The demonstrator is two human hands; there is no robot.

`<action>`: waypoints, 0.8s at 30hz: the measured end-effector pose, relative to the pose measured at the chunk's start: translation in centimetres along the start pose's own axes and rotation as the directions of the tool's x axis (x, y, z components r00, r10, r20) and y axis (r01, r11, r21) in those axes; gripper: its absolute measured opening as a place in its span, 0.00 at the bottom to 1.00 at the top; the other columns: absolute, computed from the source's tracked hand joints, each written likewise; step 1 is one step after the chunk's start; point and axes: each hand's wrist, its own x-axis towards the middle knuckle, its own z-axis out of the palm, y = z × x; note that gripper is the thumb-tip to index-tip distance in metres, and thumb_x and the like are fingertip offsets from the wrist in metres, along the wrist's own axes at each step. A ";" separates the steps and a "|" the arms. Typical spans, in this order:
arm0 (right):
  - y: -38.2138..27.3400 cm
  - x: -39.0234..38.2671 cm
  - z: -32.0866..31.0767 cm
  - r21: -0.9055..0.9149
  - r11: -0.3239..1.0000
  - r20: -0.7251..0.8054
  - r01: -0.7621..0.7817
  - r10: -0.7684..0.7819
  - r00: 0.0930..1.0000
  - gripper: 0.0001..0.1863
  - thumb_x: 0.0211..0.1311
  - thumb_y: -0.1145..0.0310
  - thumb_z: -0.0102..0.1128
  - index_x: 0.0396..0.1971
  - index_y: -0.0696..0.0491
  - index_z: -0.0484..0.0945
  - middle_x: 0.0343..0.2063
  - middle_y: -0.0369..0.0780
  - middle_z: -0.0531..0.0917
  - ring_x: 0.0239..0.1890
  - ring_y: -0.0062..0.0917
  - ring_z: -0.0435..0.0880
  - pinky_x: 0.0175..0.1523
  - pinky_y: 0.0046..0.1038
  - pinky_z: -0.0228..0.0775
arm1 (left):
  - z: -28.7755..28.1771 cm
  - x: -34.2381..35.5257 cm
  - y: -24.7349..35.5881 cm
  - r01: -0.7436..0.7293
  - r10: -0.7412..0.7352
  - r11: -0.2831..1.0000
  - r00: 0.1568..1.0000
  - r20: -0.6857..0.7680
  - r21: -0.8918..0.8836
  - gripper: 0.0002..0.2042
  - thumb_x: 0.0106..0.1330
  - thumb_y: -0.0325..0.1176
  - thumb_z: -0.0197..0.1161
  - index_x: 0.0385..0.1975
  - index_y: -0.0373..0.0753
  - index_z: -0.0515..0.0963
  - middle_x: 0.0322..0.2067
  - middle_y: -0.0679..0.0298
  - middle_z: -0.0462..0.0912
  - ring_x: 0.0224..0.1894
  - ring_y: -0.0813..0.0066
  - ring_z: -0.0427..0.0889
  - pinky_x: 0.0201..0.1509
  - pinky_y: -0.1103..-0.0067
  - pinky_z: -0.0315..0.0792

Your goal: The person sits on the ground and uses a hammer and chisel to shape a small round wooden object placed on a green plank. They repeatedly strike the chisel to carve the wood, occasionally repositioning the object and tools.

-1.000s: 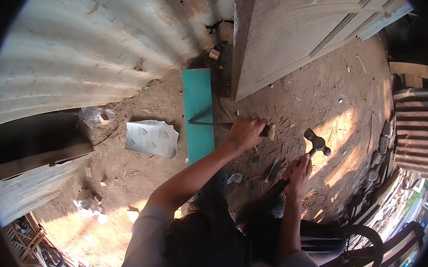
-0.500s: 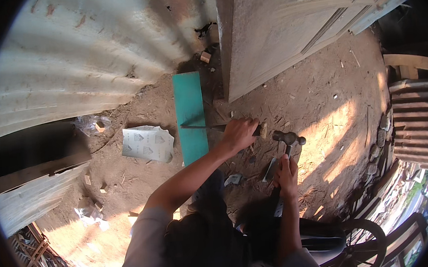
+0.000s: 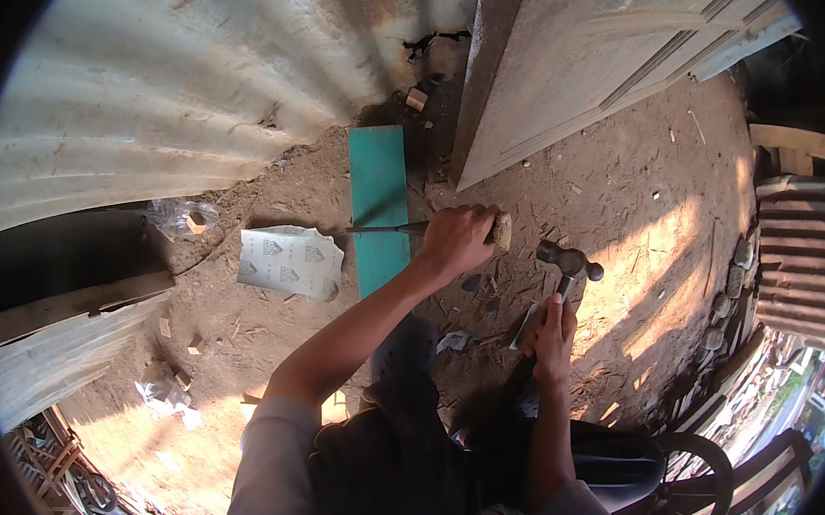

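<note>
My left hand (image 3: 459, 240) is closed on a long, thin metal tool (image 3: 380, 229) with a worn handle end (image 3: 502, 234). The tool's shaft lies across a turquoise board (image 3: 378, 174) on the dirt, reaching about its left edge. In my right hand (image 3: 550, 339), closed around the handle, is a ball-peen hammer (image 3: 569, 262), its dark head below and right of the left hand, apart from the tool. Left of the board lies a crumpled sheet of printed grey paper (image 3: 289, 264).
A corrugated metal wall (image 3: 181, 92) rises beyond; a panelled door (image 3: 609, 52) stands at upper right. Plastic scraps (image 3: 175, 219) and wood offcuts (image 3: 196, 345) lie left on the dirt floor (image 3: 644, 146). A corrugated sheet (image 3: 805, 259) is at right, a black wheel (image 3: 694, 448) at lower right.
The hammer has moved left, closer to my left hand, compared with a second ago. My left hand and its tool have shifted slightly left and up in the view.
</note>
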 end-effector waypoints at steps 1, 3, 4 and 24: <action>-0.3 0.3 -0.9 -0.002 1.000 -0.046 0.021 -0.021 0.999 0.19 0.74 0.51 0.41 0.26 0.49 0.62 0.12 0.29 0.59 0.09 0.13 0.56 0.12 0.19 0.50 | -0.6 0.0 0.6 -0.026 0.026 1.000 1.000 0.006 -0.015 0.15 0.47 0.32 0.65 0.37 0.37 0.77 0.26 0.59 0.82 0.30 0.60 0.84 0.32 0.67 0.78; -2.4 -0.2 -0.8 0.008 0.999 -0.104 0.054 -0.053 0.993 0.19 0.74 0.51 0.41 0.26 0.48 0.62 0.12 0.30 0.58 0.09 0.13 0.55 0.12 0.20 0.50 | -1.2 0.1 1.1 -0.067 0.068 0.997 0.998 0.009 -0.027 0.15 0.48 0.32 0.64 0.38 0.37 0.77 0.26 0.59 0.82 0.29 0.60 0.84 0.31 0.67 0.78; -2.8 -0.3 -0.9 0.031 0.998 -0.115 0.061 -0.057 0.992 0.19 0.74 0.51 0.41 0.26 0.48 0.62 0.12 0.30 0.58 0.09 0.13 0.55 0.12 0.20 0.50 | -1.1 -0.1 1.3 -0.079 0.079 0.996 0.997 0.016 -0.030 0.15 0.48 0.32 0.64 0.38 0.37 0.77 0.26 0.59 0.83 0.29 0.60 0.84 0.31 0.67 0.78; -2.7 -0.3 -0.4 -0.010 0.997 -0.032 0.079 -0.080 0.996 0.20 0.73 0.50 0.42 0.26 0.48 0.62 0.12 0.30 0.59 0.09 0.14 0.55 0.12 0.20 0.48 | 1.2 0.8 1.5 -0.110 0.111 0.992 0.994 0.009 -0.059 0.19 0.46 0.34 0.67 0.40 0.38 0.76 0.27 0.59 0.82 0.30 0.62 0.84 0.32 0.68 0.79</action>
